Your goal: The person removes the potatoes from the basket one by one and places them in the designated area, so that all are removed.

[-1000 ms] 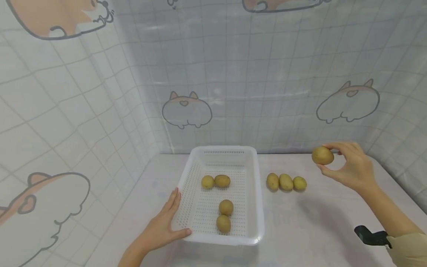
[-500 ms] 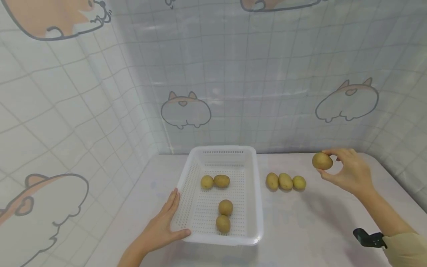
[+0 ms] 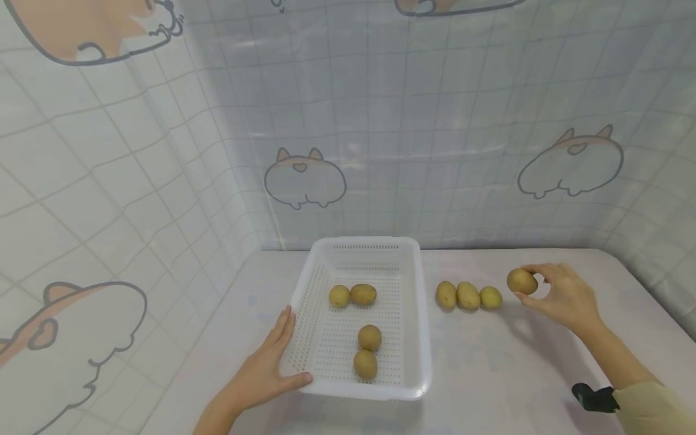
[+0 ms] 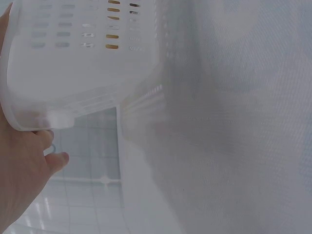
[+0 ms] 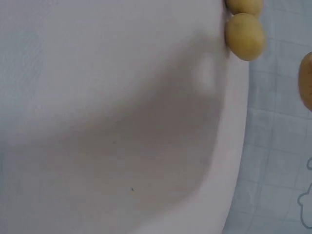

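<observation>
My right hand (image 3: 568, 299) pinches a round brown potato (image 3: 521, 281) between thumb and fingers, above the right side of the table; only an edge of this potato (image 5: 306, 82) shows in the right wrist view. With my left hand (image 3: 258, 374) I hold the near left corner of a white perforated plastic basket (image 3: 424, 338), thumb over the near rim and fingers along the left side. Inside the basket lie two pairs of potatoes, one pair (image 3: 363, 294) farther back and one pair (image 3: 365, 364) near the front. Three yellower potatoes (image 3: 468, 295) sit in a row right of the basket.
A pale table (image 3: 478, 368) carries everything. Behind it and along both sides hang gridded plastic sheets (image 3: 424, 151) with cartoon dogs. A dark strap (image 3: 594, 397) sits at my right sleeve.
My right hand has come down with the potato, closer to the row of three. My left hand and the basket have stayed in place.
</observation>
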Demonstrator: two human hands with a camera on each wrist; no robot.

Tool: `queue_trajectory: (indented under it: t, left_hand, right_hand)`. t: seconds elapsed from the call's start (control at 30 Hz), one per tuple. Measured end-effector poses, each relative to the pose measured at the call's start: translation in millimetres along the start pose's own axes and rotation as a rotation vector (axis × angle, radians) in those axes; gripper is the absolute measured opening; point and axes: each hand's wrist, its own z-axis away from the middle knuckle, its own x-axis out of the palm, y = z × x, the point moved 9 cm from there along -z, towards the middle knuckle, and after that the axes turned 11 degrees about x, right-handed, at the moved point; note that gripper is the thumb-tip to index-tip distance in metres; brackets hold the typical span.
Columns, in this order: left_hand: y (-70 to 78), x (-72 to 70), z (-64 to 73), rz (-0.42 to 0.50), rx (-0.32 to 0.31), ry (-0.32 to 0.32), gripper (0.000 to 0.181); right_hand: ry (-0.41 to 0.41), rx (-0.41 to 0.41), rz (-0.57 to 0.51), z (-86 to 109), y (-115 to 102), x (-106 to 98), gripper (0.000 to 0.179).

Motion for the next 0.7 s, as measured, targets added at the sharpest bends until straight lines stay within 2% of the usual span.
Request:
queue_trajectory:
  t: [0.17, 0.37, 0.5, 0.7]
  left_hand:
    - [-0.7, 0.7, -0.4, 0.003, -0.004, -0.004, 0.113]
    - [-1.8, 2.6, -0.7, 0.013, -0.010, -0.011, 0.113]
    - [-1.5, 2.7, -0.4, 0.023, -0.009, -0.009, 0.113]
    - [-2.2, 2.1, -0.4, 0.028, -0.020, -0.015, 0.113]
  right_hand:
    - [-0.151, 0.077, 0.038, 1.3, 10.3, 20.5, 0.056]
    - [-0.314, 0.167, 0.100, 5.5, 24.4, 44.5, 0.070]
    - [-0.365, 0.185, 0.121, 7.6, 27.3, 52.6, 0.072]
    - [-0.388, 0.216, 0.131, 6.8, 28.0, 56.3, 0.074]
